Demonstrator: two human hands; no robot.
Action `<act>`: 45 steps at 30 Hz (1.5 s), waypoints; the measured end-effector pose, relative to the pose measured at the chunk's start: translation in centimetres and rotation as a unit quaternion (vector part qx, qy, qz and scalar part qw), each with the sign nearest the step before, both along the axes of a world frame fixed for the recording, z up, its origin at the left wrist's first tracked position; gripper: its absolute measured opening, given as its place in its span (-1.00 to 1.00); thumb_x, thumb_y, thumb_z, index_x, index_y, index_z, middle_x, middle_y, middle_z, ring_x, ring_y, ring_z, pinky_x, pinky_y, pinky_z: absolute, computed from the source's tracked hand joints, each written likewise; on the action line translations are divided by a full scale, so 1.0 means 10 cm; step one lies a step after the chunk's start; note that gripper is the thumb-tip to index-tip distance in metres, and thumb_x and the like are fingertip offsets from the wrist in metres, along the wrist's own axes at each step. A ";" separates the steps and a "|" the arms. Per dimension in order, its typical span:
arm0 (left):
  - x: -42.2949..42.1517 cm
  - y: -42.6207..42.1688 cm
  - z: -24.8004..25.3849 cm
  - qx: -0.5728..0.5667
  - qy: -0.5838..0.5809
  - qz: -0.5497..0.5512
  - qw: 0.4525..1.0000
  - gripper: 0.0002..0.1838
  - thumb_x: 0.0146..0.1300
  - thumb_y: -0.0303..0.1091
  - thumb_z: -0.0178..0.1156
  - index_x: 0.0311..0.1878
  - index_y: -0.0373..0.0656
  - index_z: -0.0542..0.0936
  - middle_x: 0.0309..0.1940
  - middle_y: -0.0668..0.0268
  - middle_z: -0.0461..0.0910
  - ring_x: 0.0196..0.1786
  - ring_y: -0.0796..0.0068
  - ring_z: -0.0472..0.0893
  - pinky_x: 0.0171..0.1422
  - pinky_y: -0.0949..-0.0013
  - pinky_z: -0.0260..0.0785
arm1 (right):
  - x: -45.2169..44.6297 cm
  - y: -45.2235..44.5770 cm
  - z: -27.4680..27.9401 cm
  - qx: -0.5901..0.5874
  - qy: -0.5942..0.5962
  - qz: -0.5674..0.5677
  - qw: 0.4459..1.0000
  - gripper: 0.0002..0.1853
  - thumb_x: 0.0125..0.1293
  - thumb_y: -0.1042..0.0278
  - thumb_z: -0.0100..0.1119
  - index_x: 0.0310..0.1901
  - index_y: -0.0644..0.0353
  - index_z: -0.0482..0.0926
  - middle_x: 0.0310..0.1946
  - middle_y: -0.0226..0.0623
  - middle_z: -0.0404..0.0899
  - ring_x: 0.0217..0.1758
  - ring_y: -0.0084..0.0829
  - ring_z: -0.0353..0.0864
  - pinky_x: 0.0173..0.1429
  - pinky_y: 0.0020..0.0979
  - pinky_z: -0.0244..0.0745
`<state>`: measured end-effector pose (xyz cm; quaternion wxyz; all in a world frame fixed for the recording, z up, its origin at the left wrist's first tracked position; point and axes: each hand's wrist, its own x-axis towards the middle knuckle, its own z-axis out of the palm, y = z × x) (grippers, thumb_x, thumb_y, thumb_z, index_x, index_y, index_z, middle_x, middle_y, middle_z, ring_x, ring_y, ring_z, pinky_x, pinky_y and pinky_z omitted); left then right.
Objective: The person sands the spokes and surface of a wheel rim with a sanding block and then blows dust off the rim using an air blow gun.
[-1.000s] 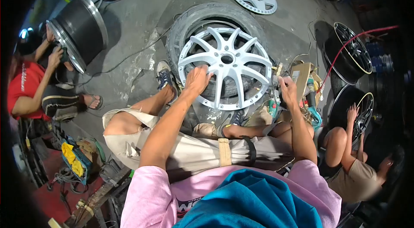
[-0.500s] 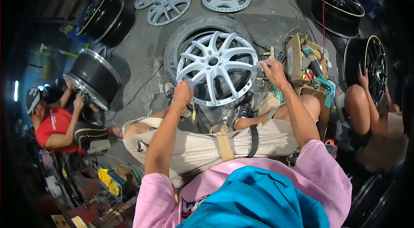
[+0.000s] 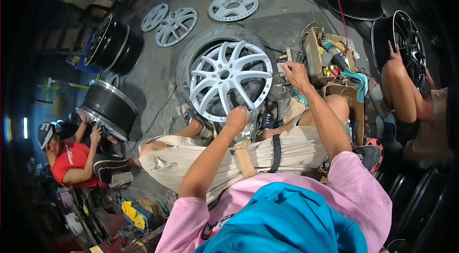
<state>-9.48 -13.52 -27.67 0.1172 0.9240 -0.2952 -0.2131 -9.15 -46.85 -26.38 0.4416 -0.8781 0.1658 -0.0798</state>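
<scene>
Tire's flat on the floor in front of me, pale wheel face on top, round so no real long axis. It's ahead of both hands: left hand is nearer, curled at the near rim; right hand is just off the right edge, pinching a small pale piece. Can't tell if my left fingers grip anything, palm's hidden.

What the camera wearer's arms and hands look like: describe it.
Short pink sleeves leave the forearms bare. The left hand and right hand wear no gloves, and no watch or bracelet shows on either.
</scene>
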 end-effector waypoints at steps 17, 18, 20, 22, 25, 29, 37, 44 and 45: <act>1.19 0.38 1.98 -0.120 -0.096 0.085 0.984 -0.31 0.34 0.32 0.37 -0.15 -0.31 0.75 -0.31 -0.14 0.74 -0.20 -0.20 0.73 -0.05 -0.06 0.53 | 0.06 0.93 1.16 0.002 -0.300 -0.003 0.954 -0.76 0.56 0.34 0.24 0.10 0.23 0.78 -0.21 -0.13 0.69 -0.13 -0.13 0.72 0.01 -0.23 0.57; 1.24 0.43 2.01 -0.135 -0.092 0.079 0.983 -0.33 0.35 0.29 0.38 -0.18 -0.31 0.75 -0.34 -0.14 0.73 -0.23 -0.15 0.73 -0.07 -0.04 0.51 | 0.15 1.01 1.22 0.009 -0.332 -0.025 0.943 -0.76 0.55 0.36 0.25 0.11 0.23 0.78 -0.22 -0.14 0.69 -0.11 -0.14 0.73 0.04 -0.24 0.57; 1.30 0.43 1.97 -0.138 -0.122 0.080 0.980 -0.33 0.36 0.29 0.36 -0.19 -0.31 0.75 -0.38 -0.12 0.72 -0.24 -0.16 0.72 -0.08 -0.05 0.50 | 0.35 1.13 1.29 0.003 -0.333 -0.022 0.943 -0.76 0.54 0.38 0.27 0.12 0.22 0.78 -0.17 -0.15 0.69 -0.07 -0.14 0.74 0.06 -0.25 0.58; 1.33 0.41 1.96 -0.147 -0.145 0.082 0.975 -0.33 0.37 0.30 0.35 -0.19 -0.30 0.76 -0.41 -0.11 0.70 -0.25 -0.17 0.71 -0.09 -0.06 0.49 | 0.59 1.23 1.24 -0.011 -0.341 -0.022 0.940 -0.75 0.53 0.37 0.28 0.13 0.21 0.78 -0.11 -0.15 0.68 -0.04 -0.14 0.74 0.07 -0.24 0.59; 1.56 0.39 2.06 -0.135 -0.184 0.114 0.967 -0.35 0.35 0.28 0.36 -0.24 -0.29 0.73 -0.45 -0.09 0.70 -0.24 -0.23 0.70 -0.11 -0.08 0.49 | 0.87 1.43 1.09 -0.015 -0.339 -0.048 0.940 -0.73 0.54 0.36 0.25 0.16 0.19 0.77 -0.04 -0.16 0.67 0.01 -0.14 0.73 0.09 -0.19 0.59; 1.70 0.41 1.99 -0.143 -0.177 0.085 0.970 -0.39 0.32 0.25 0.40 -0.23 -0.25 0.71 -0.40 -0.11 0.71 -0.21 -0.25 0.71 -0.10 -0.10 0.51 | 0.97 1.86 1.28 -0.023 -0.340 -0.046 0.939 -0.73 0.54 0.33 0.24 0.15 0.19 0.76 0.01 -0.18 0.68 -0.05 -0.14 0.77 0.02 -0.18 0.65; 1.79 0.58 1.85 -0.199 -0.230 0.062 0.950 -0.52 0.21 0.07 0.52 -0.19 -0.22 0.70 -0.36 -0.07 0.72 -0.22 -0.24 0.70 -0.15 -0.07 0.52 | 1.05 1.77 1.42 -0.174 -0.301 0.056 0.936 -0.76 0.55 0.31 0.24 0.13 0.07 0.79 -0.03 -0.21 0.76 -0.19 -0.22 0.82 -0.14 -0.25 0.71; 1.79 0.54 1.81 -0.171 -0.235 0.063 0.955 -0.54 0.22 0.05 0.53 -0.24 -0.20 0.67 -0.38 -0.06 0.71 -0.26 -0.23 0.70 -0.17 -0.07 0.51 | 0.96 2.11 1.46 -0.071 -0.318 0.067 0.943 -0.75 0.56 0.28 0.23 0.13 0.09 0.78 0.01 -0.24 0.71 -0.20 -0.17 0.79 -0.19 -0.19 0.69; 1.79 0.55 1.80 -0.164 -0.242 0.055 0.955 -0.56 0.22 0.03 0.52 -0.23 -0.20 0.67 -0.38 -0.06 0.71 -0.26 -0.23 0.70 -0.17 -0.08 0.51 | 0.95 2.23 1.44 -0.089 -0.349 0.072 0.930 -0.75 0.57 0.26 0.22 0.12 0.08 0.79 0.02 -0.26 0.71 -0.20 -0.20 0.80 -0.18 -0.20 0.70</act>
